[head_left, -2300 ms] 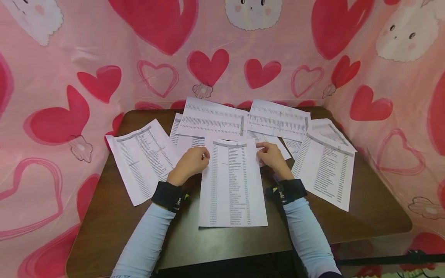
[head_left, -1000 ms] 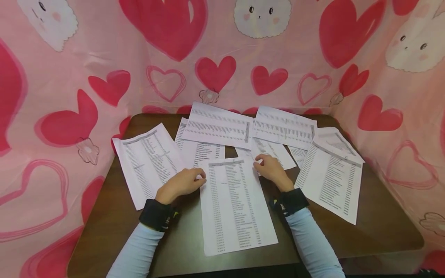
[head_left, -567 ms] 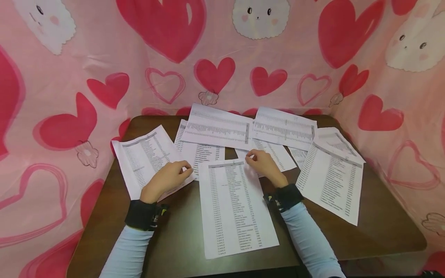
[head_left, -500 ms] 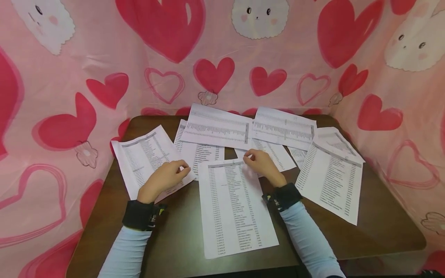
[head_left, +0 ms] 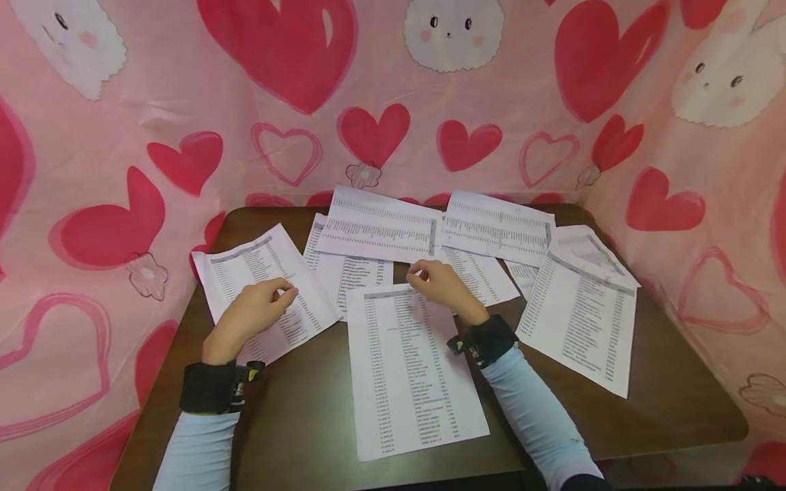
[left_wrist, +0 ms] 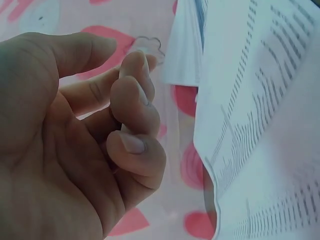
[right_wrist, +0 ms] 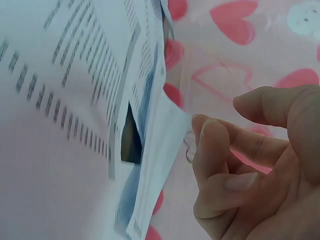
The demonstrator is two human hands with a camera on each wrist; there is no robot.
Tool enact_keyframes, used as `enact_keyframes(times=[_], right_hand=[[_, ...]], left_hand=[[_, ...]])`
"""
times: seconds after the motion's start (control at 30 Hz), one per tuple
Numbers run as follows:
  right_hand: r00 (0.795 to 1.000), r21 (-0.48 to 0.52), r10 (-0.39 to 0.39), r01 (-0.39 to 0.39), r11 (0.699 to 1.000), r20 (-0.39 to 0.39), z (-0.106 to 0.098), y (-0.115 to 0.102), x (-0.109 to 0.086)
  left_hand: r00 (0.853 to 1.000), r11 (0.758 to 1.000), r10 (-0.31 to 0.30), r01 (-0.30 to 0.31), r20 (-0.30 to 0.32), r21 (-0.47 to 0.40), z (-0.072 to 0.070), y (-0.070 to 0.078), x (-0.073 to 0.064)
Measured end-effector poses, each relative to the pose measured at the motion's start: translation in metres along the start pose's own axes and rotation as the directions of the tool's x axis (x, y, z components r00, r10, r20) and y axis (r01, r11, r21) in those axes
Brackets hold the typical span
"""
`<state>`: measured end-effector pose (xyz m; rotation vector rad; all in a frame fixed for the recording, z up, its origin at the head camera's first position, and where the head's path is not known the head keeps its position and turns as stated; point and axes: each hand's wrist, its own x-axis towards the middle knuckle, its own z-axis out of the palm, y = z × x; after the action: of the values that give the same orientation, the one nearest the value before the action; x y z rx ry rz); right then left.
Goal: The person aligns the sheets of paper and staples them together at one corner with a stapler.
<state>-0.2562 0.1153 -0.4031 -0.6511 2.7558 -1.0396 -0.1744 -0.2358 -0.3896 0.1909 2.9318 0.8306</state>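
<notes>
A printed sheet of paper (head_left: 417,382) lies slightly askew at the front middle of the table. Over its top edge hovers my right hand (head_left: 443,283), fingers loosely curled; the right wrist view shows a gap between thumb and fingertips (right_wrist: 240,185) with nothing in it. My left hand (head_left: 252,314) is above another printed sheet (head_left: 307,300) at the left, its fingers (left_wrist: 135,150) loosely bent and holding nothing. Part of that left sheet is hidden beneath the hand.
Two sheets turned sideways, a left one (head_left: 381,221) and a right one (head_left: 497,228), lie along the back over other pages. More printed sheets (head_left: 580,317) overlap at the right. The brown table (head_left: 675,389) ends at a pink curtain (head_left: 393,82) with hearts.
Both hands have come away from the middle sheet's sides. The left hand has moved left over the left sheet, the right hand a little left. The middle sheet now lies nearer and tilted.
</notes>
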Motion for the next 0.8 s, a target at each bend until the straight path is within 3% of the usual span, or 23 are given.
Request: enact_keyframes(times=[0.2, 0.4, 0.6, 0.8], right_hand=[[0.997, 0.007, -0.061, 0.06, 0.998, 0.044, 0.012, -0.017, 0.01], [0.987, -0.027, -0.121, 0.124, 0.992, 0.104, 0.022, -0.041, 0.03], [0.975, 0.043, -0.154, 0.149, 0.988, 0.163, 0.037, -0.057, 0.052], [0.963, 0.125, -0.173, 0.149, 0.981, 0.206, 0.055, -0.064, 0.07]], left_hand=[[0.998, 0.998, -0.062, 0.062, -0.034, 0.02, -0.007, -0.013, -0.009], [0.983, 0.988, -0.149, 0.152, -0.109, 0.019, -0.015, -0.031, -0.015], [0.951, 0.974, -0.217, 0.224, -0.222, 0.008, -0.02, -0.048, -0.014], [0.916, 0.955, -0.284, 0.296, -0.282, -0.002, -0.025, -0.063, -0.014]])
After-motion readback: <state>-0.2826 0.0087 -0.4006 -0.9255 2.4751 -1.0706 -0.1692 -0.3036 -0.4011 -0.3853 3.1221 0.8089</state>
